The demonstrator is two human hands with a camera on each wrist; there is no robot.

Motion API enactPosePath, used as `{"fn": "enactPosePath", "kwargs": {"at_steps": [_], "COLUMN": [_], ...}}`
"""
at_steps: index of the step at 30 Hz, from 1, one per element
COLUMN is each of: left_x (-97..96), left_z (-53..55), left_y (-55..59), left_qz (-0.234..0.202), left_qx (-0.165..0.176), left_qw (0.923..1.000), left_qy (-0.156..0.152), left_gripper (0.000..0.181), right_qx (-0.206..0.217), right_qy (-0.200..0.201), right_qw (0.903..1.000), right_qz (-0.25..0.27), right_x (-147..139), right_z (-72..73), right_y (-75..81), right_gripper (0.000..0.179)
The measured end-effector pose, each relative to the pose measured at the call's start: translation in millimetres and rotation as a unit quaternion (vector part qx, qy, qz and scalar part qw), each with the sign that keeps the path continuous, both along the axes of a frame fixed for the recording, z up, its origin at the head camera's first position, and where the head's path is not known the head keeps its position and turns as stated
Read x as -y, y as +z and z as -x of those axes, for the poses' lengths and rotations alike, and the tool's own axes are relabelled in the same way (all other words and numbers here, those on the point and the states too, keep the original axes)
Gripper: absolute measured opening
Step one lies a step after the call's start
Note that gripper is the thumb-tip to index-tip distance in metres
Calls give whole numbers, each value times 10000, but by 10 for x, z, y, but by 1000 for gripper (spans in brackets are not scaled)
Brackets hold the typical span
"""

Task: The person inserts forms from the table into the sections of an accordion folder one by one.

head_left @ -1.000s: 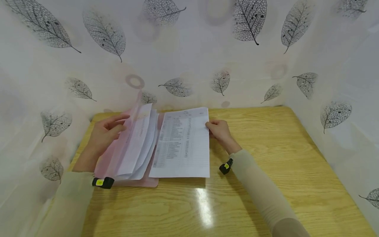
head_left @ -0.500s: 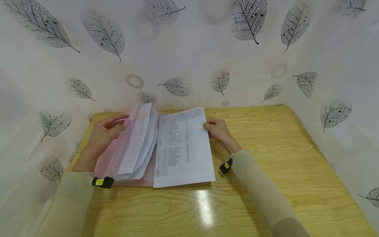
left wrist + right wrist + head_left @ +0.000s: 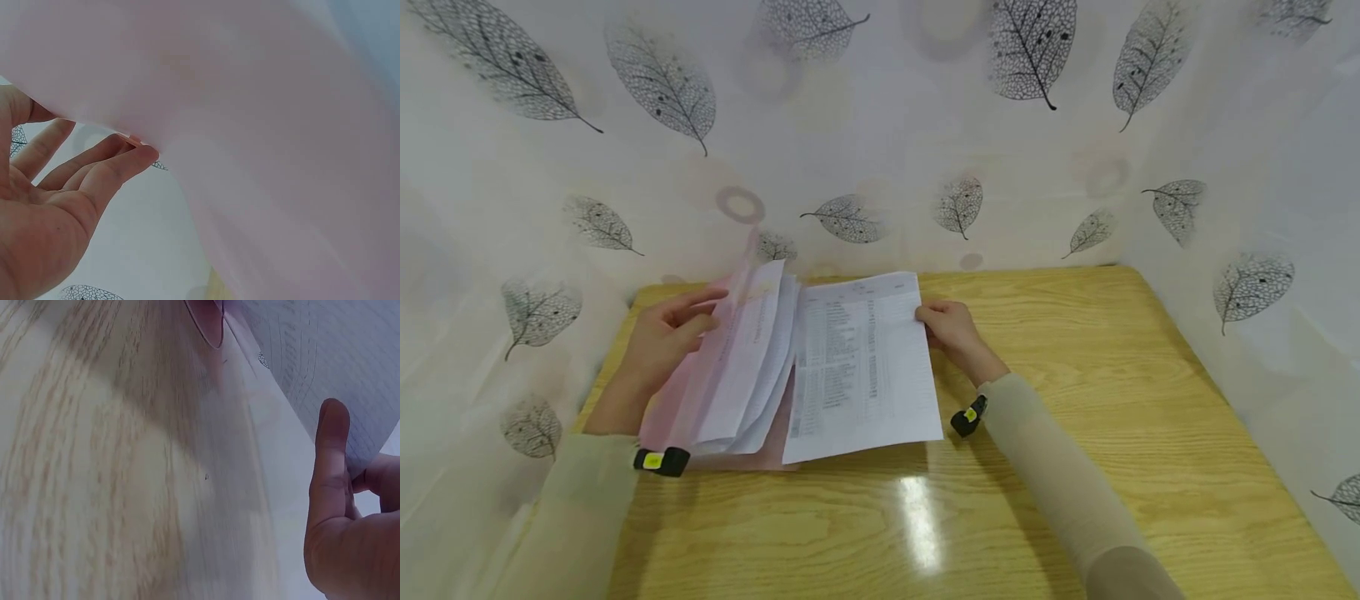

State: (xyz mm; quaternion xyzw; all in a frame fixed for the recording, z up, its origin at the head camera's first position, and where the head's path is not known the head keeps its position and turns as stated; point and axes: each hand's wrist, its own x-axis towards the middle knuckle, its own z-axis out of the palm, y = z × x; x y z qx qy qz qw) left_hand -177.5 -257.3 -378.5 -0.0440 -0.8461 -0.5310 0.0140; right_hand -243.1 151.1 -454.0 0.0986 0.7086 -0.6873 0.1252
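A pink translucent folder (image 3: 672,417) lies at the left of the table with its cover raised. My left hand (image 3: 658,343) grips the edge of that cover between thumb and fingers; the left wrist view has the pink cover (image 3: 250,112) filling most of it. Several white papers (image 3: 752,358) stand fanned just inside the cover. To their right is a printed sheet (image 3: 861,367), slightly tilted, its left edge over the folder. My right hand (image 3: 957,332) pinches the sheet's right edge near the top; the right wrist view shows the thumb on the paper (image 3: 331,350).
The wooden table (image 3: 1075,400) extends to the right and front of the folder. A leaf-patterned white curtain (image 3: 880,150) surrounds the table at the back and sides. Each wrist wears a small black camera (image 3: 967,417).
The sheet in my right hand has shifted slightly left and turned; its lower edge swung down toward the front, then rose a little. My left hand and the folder stay in place.
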Motion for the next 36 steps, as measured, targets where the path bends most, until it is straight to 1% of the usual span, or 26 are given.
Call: {"fn": "enactPosePath", "kwargs": {"at_steps": [5, 9, 15, 17, 20, 24, 29, 36], "left_x": [-12, -23, -28, -28, -29, -34, -42, -37], "left_z": [0, 0, 6, 10, 11, 8, 7, 8], "left_y": [16, 24, 27, 26, 26, 33, 35, 31], "left_qz": [-7, -44, -106, -148, -164, -34, 85, 89], "left_qx": [18, 18, 30, 31, 51, 86, 53, 85], "left_qw": [10000, 10000, 9999, 9999, 9998, 10000, 9999, 9999], "left_qy": [-19, -24, -20, -28, -34, 0, 57, 119], "left_gripper": [42, 42, 42, 42, 42, 42, 42, 42], "right_qx": [57, 77, 313, 308, 184, 33, 41, 91], "right_qy": [-280, -341, -411, -382, -285, -182, -120, 36], "right_qw": [9996, 9993, 9981, 9983, 9993, 9998, 9998, 9999], "right_qz": [88, 155, 329, 304, 183, 95, 142, -55], "right_x": [0, 4, -18, -12, 28, 103, 170, 158], "right_z": [15, 32, 53, 52, 37, 3, -19, -45], "right_y": [-37, -80, -100, -110, -131, -154, -170, -118], "right_gripper": [29, 27, 24, 24, 27, 31, 30, 30]}}
